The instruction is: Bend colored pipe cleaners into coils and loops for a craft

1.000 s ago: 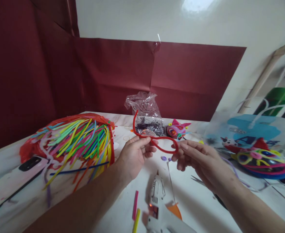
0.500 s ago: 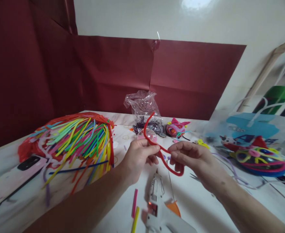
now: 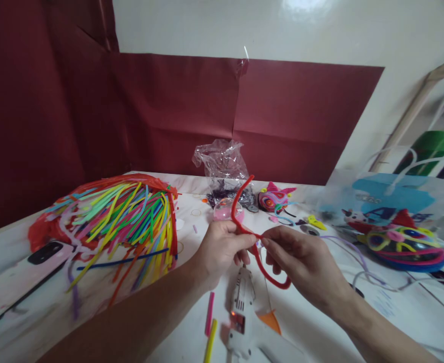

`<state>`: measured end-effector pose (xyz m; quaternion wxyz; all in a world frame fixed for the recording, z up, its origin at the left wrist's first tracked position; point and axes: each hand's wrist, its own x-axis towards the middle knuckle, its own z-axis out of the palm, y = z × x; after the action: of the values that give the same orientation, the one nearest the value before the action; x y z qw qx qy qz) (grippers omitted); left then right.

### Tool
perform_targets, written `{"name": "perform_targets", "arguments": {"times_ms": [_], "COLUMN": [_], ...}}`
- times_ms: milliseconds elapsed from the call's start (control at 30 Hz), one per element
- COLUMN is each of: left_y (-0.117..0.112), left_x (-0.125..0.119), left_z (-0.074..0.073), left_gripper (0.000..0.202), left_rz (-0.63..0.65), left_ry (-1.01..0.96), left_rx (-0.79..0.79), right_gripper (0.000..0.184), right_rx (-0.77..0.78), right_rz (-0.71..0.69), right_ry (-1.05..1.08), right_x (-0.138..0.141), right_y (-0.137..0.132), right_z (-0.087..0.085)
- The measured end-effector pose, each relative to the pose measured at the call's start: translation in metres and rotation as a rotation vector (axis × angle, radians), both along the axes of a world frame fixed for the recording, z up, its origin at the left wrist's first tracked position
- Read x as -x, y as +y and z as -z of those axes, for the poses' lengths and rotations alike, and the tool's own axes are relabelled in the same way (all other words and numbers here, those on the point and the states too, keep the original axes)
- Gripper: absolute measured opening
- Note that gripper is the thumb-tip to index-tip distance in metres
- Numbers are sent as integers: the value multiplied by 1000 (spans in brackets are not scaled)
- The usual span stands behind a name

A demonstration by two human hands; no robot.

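A bent red pipe cleaner (image 3: 237,204) is held in the air over the table's middle. My left hand (image 3: 222,247) pinches it between thumb and fingers, and one end curves up above that grip. My right hand (image 3: 293,254) pinches the pipe cleaner close beside the left fingertips. Its lower part loops down and round beneath the right fingers. Below my hands lies a white glue gun (image 3: 242,307) with a lit red light, its nozzle pointing away from me. A pink pipe cleaner piece (image 3: 209,313) and a yellow one (image 3: 210,340) lie left of it.
At left sits a heap of colourful pipe cleaners (image 3: 131,217) beside a phone (image 3: 25,267). A clear plastic bag (image 3: 224,164) and a small pink mask-like figure (image 3: 275,196) stand behind my hands. A larger decorated figure (image 3: 407,244) and a printed bag (image 3: 392,196) are at right.
Both hands have shifted slightly right with the red pipe cleaner. The right fingertips have come closer to the left ones, and the lower loop hangs a little lower.
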<state>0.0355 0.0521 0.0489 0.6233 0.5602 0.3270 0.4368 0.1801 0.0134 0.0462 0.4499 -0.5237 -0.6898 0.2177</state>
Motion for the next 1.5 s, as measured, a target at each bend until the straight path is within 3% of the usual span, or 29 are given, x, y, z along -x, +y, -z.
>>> {"name": "perform_targets", "arguments": {"times_ms": [800, 1067, 1500], "left_y": [2, -1, 0], "left_x": [2, 1, 1], "left_z": [-1, -1, 0], "left_gripper": [14, 8, 10], "left_rz": [4, 48, -29], "left_ry": [8, 10, -18], "left_rx": [-15, 16, -7], "right_gripper": [23, 25, 27], "right_rx": [-122, -155, -252], "right_rz": [44, 19, 79], "right_ry": [-85, -121, -235], "right_x": [2, 2, -1], "right_y": [1, 0, 2], "right_z": [2, 2, 6]}}
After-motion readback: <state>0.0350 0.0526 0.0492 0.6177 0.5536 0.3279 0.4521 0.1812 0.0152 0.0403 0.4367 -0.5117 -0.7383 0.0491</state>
